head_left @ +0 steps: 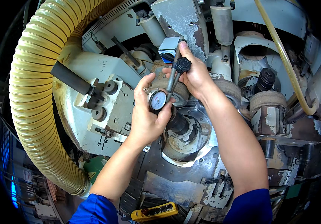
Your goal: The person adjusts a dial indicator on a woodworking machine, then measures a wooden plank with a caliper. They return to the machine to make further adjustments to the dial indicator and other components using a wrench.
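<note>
My left hand (145, 118) is closed around a dial indicator (158, 100), with the thumb and fingers on either side of its round white face. The indicator sits on a jointed metal stand (172, 76) with a black clamping knob (183, 65). My right hand (198, 77) grips this stand, its thumb high on the rod by the knob. At the stand's far end is a blocky magnetic base (170, 45), silver and blue, close to a worn grey machine part. Just below the indicator, a dark spindle (179, 124) rises from a round recess in the machine.
A thick yellow ribbed hose (33, 93) curves down the left side. A dark handle (71, 78) juts from a grey block left of my hands. Feed wheels (226, 91) and another spindle (265, 79) stand to the right. A yellow control pendant (155, 212) lies near the lower edge.
</note>
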`<state>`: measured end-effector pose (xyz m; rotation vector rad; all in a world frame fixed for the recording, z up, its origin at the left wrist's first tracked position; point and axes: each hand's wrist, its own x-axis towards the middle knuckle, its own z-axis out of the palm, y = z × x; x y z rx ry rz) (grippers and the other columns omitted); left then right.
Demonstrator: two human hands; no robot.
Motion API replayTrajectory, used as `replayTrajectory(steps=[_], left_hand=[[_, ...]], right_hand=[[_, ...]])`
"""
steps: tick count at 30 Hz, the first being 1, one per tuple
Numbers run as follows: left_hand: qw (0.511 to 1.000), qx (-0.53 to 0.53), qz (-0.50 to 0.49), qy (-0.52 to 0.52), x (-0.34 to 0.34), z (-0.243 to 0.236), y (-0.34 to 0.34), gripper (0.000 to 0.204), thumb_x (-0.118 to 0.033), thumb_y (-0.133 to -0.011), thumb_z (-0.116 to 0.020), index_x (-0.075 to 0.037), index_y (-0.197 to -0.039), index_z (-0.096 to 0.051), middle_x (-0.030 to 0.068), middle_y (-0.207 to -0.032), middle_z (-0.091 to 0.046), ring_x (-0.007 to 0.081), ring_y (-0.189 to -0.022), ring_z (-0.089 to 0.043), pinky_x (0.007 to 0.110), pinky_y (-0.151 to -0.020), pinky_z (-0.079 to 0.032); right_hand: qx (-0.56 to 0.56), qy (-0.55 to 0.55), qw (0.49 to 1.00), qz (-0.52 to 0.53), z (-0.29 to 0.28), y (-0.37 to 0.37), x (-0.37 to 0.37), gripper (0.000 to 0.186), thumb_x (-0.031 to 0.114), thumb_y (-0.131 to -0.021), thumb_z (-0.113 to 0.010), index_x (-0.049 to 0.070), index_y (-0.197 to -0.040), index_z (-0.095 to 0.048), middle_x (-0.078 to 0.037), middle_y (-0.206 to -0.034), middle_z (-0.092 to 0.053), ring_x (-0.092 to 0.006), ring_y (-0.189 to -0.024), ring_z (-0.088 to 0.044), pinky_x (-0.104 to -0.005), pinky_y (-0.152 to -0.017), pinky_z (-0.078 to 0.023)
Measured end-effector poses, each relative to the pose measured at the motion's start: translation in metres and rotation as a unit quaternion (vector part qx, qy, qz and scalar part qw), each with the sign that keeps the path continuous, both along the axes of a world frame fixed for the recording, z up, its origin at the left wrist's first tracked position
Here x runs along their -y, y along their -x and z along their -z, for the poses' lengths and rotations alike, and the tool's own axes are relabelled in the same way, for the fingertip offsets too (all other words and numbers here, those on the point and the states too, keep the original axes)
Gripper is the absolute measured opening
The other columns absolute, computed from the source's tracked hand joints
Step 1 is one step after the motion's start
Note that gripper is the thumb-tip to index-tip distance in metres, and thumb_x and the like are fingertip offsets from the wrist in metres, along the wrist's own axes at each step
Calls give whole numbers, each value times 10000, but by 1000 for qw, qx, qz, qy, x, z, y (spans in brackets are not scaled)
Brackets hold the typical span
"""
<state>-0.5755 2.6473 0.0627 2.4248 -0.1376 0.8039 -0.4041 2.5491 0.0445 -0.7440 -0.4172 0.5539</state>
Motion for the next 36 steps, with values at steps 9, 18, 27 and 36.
replayTrajectory(steps=[9, 18, 27, 36], left_hand=[[989, -52, 46, 129, 6, -8, 5, 776, 148, -910, -605, -31, -1552, -207, 131, -1124, -627, 252, -1079, -723, 354, -979, -546], [958, -36, 91, 270, 8, 0, 14, 930, 110, -904, -655, -68, -1639, -115, 174, -1348, -571, 258, -1275, -621, 383, -1041, -525], [968, 30, 102, 228, -2, -9, 26, 602, -68, -1012, -633, 55, -1543, -378, 215, -1474, -543, 247, -1345, -556, 383, -1153, -419], [980, 54, -13, 189, -3, -23, 17, 347, -237, -1102, -546, 34, -1278, -674, 135, -1204, -729, 109, -940, -629, 240, -794, -469]], right_hand=[[1, 0, 1000, -5, -1, 1, 1, 637, 662, -993, -589, 43, -1139, -603, -69, -898, -615, -289, -920, -754, -373, -754, -621], [-1, 2, 1000, 4, 1, 1, -1, 662, 677, -990, -580, 38, -1158, -611, -67, -901, -615, -285, -904, -752, -388, -778, -614], [3, 1, 1000, 11, 7, -4, -7, 728, 697, -991, -554, 20, -1241, -639, -143, -1031, -701, -263, -885, -741, -381, -790, -603], [-5, -1, 1000, 29, 5, -2, -6, 746, 714, -981, -545, 19, -1225, -661, -139, -1013, -715, -241, -857, -735, -375, -782, -602]])
